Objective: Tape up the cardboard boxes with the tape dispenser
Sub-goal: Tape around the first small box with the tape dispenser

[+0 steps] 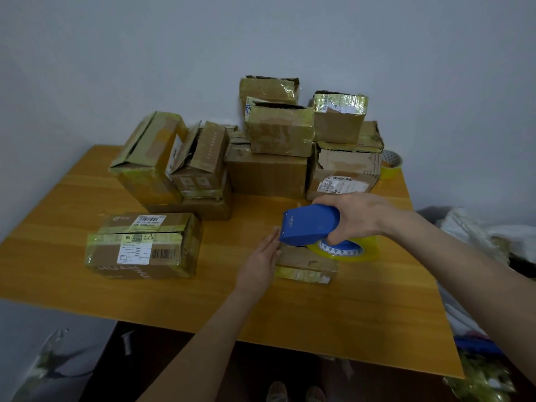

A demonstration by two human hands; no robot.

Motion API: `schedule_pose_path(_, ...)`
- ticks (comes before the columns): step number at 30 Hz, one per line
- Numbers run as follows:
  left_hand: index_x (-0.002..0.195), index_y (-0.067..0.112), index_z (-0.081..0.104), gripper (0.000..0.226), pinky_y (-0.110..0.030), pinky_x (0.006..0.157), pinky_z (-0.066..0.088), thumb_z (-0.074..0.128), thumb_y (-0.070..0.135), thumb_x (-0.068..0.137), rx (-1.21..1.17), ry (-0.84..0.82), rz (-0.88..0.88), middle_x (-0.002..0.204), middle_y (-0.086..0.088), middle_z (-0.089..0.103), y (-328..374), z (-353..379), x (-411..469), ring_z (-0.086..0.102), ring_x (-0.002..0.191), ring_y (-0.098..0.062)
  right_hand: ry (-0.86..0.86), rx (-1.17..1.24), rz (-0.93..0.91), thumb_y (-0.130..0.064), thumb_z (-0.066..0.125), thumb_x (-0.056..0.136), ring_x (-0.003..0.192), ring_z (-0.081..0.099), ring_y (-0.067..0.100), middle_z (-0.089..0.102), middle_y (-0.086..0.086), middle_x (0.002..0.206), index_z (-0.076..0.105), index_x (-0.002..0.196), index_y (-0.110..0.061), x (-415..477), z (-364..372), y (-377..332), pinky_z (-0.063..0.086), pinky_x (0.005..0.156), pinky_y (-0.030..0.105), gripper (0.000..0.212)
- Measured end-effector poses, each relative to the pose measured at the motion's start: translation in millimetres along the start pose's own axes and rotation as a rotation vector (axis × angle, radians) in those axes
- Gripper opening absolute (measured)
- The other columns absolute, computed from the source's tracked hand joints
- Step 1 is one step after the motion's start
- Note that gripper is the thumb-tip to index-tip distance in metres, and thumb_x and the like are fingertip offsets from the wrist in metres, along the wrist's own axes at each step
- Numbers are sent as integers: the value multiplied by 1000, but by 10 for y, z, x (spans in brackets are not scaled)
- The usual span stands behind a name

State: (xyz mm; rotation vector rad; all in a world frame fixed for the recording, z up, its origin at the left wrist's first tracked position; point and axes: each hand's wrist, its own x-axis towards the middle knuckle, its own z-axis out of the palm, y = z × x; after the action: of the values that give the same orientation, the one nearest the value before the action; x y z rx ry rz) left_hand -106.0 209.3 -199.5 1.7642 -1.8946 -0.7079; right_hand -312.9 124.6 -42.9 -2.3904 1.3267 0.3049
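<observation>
A box (142, 246) lies at the left of the table (72, 198). It has white labels on it and shiny tape round it. Behind it, by the wall, is a pile (266, 169) of more boxes, and some have open flaps.

Near the middle is the left hand (258, 264). Its fingers are straight and flat, and they touch the left end of a small box (304, 264). The small box lies flat on the table, near the front. On top of it sits the blue dispenser (309, 227), with its front end right at the left fingertips. A yellow roll (342, 250) of tape is fixed under its back part. The right hand (356, 219) is curled round the back of the dispenser and grips it from above.

Far back on the right, a spare roll (391, 163) stands on the table, just beside the pile. Past the table's right edge is a white heap (478, 233), too blurry to tell what it is.
</observation>
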Motion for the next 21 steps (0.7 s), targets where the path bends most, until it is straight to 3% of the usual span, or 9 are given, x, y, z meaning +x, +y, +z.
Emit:
schedule_pose_path(5,152,32,21,49,-39,108,39,31,29,104,96,-41,5,156,22,14,-10,5,39,26,143,-15,-48,104,13,-40,73,72,97,57,18,58,-8,106,41,135,-40,-63,-15,92,54,87,43,71)
schedule_pose_path(13,152,26,20,48,-32,119,16,25,31,105,269,-103,63,159,11,13,59,-56,66,14,147,-20,6,127,28,-42,72,71,91,59,17,60,-8,100,44,129,-38,-90,70,127,55,82,40,64)
schedule_pose_path(18,154,19,8,78,-37,120,-2,23,64,92,569,-179,253,161,-3,8,136,-94,117,-3,149,-21,22,141,41,-43,72,71,94,58,19,59,-6,106,43,132,-37,-63,63,145,54,82,39,68)
schedule_pose_path(21,154,16,3,81,-33,117,-10,34,61,94,611,-223,300,162,-4,0,120,-39,156,-13,147,-18,25,87,40,-48,70,70,93,58,19,60,-7,105,41,133,-39,-57,96,124,54,82,39,70)
